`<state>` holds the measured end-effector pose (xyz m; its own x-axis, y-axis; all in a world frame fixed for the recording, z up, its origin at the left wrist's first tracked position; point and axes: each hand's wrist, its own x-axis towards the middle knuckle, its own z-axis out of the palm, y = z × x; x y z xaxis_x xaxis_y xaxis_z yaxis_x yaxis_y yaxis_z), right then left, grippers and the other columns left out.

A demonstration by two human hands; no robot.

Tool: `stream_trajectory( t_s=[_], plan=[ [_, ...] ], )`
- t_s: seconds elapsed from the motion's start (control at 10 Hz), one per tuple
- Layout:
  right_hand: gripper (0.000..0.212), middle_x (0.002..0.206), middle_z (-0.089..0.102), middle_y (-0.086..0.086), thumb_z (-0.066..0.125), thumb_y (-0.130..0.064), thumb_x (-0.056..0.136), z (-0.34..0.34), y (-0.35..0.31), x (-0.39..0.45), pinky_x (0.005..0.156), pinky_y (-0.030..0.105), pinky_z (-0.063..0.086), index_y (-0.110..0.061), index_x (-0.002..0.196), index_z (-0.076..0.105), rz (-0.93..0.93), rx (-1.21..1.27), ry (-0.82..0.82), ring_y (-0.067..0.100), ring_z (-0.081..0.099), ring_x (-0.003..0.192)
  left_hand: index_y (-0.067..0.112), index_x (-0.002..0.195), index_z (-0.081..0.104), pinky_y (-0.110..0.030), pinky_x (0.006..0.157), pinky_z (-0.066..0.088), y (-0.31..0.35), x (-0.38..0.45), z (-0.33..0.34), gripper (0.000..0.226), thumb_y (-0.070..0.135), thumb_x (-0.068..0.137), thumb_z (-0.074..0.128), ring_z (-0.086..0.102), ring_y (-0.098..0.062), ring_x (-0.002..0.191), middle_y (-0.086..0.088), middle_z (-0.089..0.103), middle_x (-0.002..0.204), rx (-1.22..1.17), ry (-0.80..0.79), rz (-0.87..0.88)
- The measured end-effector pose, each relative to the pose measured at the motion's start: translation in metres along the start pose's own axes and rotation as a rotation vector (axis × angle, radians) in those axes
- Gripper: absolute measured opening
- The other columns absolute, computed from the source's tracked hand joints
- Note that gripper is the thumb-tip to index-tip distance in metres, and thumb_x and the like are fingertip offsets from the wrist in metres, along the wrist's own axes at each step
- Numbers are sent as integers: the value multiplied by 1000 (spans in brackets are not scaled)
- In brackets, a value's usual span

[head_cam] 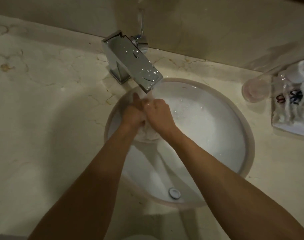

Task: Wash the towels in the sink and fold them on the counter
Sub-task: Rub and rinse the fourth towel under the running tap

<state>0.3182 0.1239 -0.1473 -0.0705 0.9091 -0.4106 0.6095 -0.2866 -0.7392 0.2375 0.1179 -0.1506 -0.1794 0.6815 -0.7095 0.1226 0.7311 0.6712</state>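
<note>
Head view: washing stage is underway, nothing is being folded yet. White towel (148, 134) is bunched over the sink (217, 129), just under the faucet (130, 61), water running onto it. Folded towels (293, 108) are sitting on the counter (44, 101) at right, beside a glass (256, 88); can't tell if those are washed. Left hand (133, 113) and right hand (157, 112) are touching, fingers curling round the cloth and squeezing it between them, forearms converging from below.
</note>
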Motion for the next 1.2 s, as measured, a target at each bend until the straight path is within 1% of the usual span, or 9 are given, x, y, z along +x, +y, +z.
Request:
stream_trajectory(
  t_s=[0.2, 0.3, 0.5, 0.7, 0.8, 0.9, 1.0, 1.1, 1.2],
  plan=[
    [43, 98, 64, 11, 37, -46, 103, 4, 6, 30, 67, 30, 36, -11, 103, 63, 267, -78, 126, 25, 54, 78, -1, 127, 59, -28, 93, 42, 2, -12, 7, 60, 43, 108, 21, 56, -25, 122, -17, 60, 128, -38, 48, 2],
    [45, 93, 64, 9, 42, -48, 101, 21, -4, 6, 75, 34, 44, -11, 104, 67, 121, -158, 63, 30, 62, 90, -2, 138, 48, -25, 76, 49, -5, -6, -8, 46, 26, 110, 26, 54, -33, 127, -21, 53, 140, -221, -20, -11],
    [35, 93, 51, 10, 30, -28, 104, -16, -2, 29, 71, 32, 38, -12, 91, 58, 320, 26, 131, 27, 51, 81, -4, 120, 60, -34, 94, 46, -10, -13, 8, 46, 27, 108, 29, 60, -29, 109, -21, 63, 115, -87, 44, 55],
    [75, 93, 68, 12, 25, -83, 86, 7, 32, -37, 93, 44, 52, -18, 84, 62, 398, 462, 172, 29, 65, 89, -1, 120, 60, -28, 71, 41, -2, -13, 12, 43, 32, 108, 35, 61, -27, 109, -21, 63, 113, -59, 79, 56],
    [37, 111, 71, 24, 47, -27, 102, -4, 65, -56, 90, 42, 58, 0, 114, 68, 634, 987, 48, 36, 70, 102, 6, 108, 65, -28, 76, 40, -14, -34, 17, 35, 29, 104, 39, 61, -32, 107, -15, 64, 103, 129, 50, 60],
    [69, 135, 57, 32, 79, 4, 67, -17, 88, -74, 105, 53, 47, 10, 132, 56, 695, 1405, -140, 42, 61, 120, 6, 99, 66, -32, 73, 50, -45, -41, 12, 24, 26, 95, 54, 66, -31, 95, -14, 69, 98, -128, 36, -119],
    [62, 144, 49, 28, 58, -8, 80, -31, 89, -74, 116, 53, 34, 7, 140, 50, 717, 1524, -192, 42, 48, 134, -7, 104, 66, -51, 103, 47, -62, -42, -3, 38, 13, 72, 57, 62, -43, 114, -33, 63, 119, -644, -131, -289],
    [60, 142, 53, 26, 48, -41, 98, -42, 71, -60, 117, 45, 32, 2, 139, 53, 700, 1325, -232, 36, 48, 136, -4, 127, 60, -46, 111, 39, -59, -38, -11, 51, 17, 81, 55, 58, -35, 120, -22, 62, 126, -869, -365, -427],
    [45, 112, 73, 16, 52, -41, 101, -45, 31, -53, 88, 32, 53, -2, 116, 69, 433, 767, -188, 23, 70, 104, 3, 126, 62, -34, 88, 54, -37, -34, -7, 50, 38, 90, 61, 67, -26, 97, -16, 68, 107, -767, -418, -385]
  ],
)
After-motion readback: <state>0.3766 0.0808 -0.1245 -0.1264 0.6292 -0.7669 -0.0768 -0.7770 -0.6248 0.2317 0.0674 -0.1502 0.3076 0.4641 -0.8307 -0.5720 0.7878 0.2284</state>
